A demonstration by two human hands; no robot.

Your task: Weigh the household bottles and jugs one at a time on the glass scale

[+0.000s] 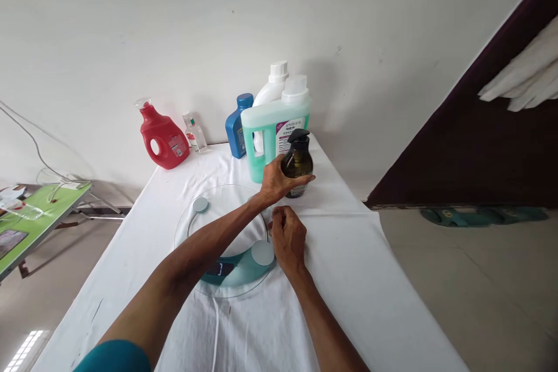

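My left hand (279, 181) is closed around a dark pump bottle (298, 161) with a black pump head, its thumb across the front. The bottle is upright just behind the scale's right side. Close beside the right edge of a round glass bathroom scale (242, 273) is my right hand (288, 237). Its fingers are curled in, and whatever may be in them is hidden. Part of the scale lies under my left forearm, and its dark display is partly covered. Directly behind the pump bottle stands a large jug of green liquid (265, 122) with a white cap.
By the wall are a red jug (163, 136), a small clear bottle (196, 135), a blue bottle (236, 131) and a white jug (271, 90). A white cloth (349, 279) covers the table. Left is a green table (47, 209); slippers (462, 217) lie on the floor at right.
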